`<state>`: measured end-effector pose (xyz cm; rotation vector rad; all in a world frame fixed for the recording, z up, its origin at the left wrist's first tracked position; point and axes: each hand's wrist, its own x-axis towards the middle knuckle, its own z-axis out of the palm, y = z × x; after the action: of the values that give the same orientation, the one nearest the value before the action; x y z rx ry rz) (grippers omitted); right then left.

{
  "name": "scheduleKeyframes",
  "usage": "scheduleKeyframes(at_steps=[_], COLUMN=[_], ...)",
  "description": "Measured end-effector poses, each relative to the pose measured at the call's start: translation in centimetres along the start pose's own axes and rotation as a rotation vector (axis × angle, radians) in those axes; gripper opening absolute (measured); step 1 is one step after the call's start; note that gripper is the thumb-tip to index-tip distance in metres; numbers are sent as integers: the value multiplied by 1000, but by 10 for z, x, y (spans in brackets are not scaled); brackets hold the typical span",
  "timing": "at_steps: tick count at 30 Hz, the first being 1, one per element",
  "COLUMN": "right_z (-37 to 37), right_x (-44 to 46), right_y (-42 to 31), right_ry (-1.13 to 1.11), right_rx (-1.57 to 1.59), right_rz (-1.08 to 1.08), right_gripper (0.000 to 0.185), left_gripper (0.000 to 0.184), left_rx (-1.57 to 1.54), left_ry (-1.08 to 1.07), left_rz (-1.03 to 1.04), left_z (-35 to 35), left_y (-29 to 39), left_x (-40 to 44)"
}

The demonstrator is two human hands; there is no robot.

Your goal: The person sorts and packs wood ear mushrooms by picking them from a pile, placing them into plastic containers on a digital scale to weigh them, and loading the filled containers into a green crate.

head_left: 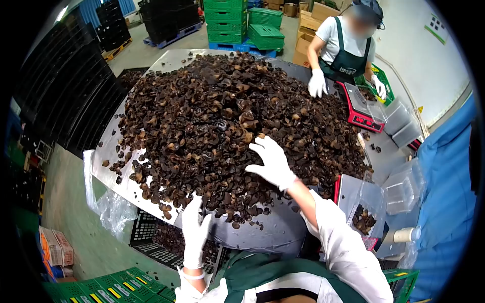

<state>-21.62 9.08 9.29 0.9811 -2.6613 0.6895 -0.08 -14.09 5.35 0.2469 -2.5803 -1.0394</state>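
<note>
With the right hand (273,164) spread wide upon the dark heap (202,116) and the left hand (195,230) splayed, empty, at its near edge, a hasty sweep could push pieces off the table (283,227) beside the left.

Rough dark pieces (202,116), smooth metal tabletop (275,227)

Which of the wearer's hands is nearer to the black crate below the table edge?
Left. The left hand overlaps the black crate in view, at the table edge; the right hand is farther off, over the pile.
</note>
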Motion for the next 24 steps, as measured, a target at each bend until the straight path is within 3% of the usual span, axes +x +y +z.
scheduleKeyframes(at_steps=[6,9,11,14,20,24], right_z=[13,22,26,22,2,3], right_x=[51,26,0,-37,-107,-163], right_y=[17,19,25,26,14,8], right_ry=[-472,-436,-345,-288,-201,-181], right_rx=[-212,-274,-312,-336,-207,-203], right_rz=[109,27,-10,0,138,236], right_gripper=[103,97,82,65,80,81], left_gripper=[59,70,71,70,68,55], left_rx=[-54,20,147,104,56,15], left_ry=[-1,-8,-87,-119,-221,-285], left_rz=[137,206,244,296,337,514], left_z=[78,107,117,138,134,140], left_y=[20,26,40,47,68,66], left_x=[77,103,103,86,48,13])
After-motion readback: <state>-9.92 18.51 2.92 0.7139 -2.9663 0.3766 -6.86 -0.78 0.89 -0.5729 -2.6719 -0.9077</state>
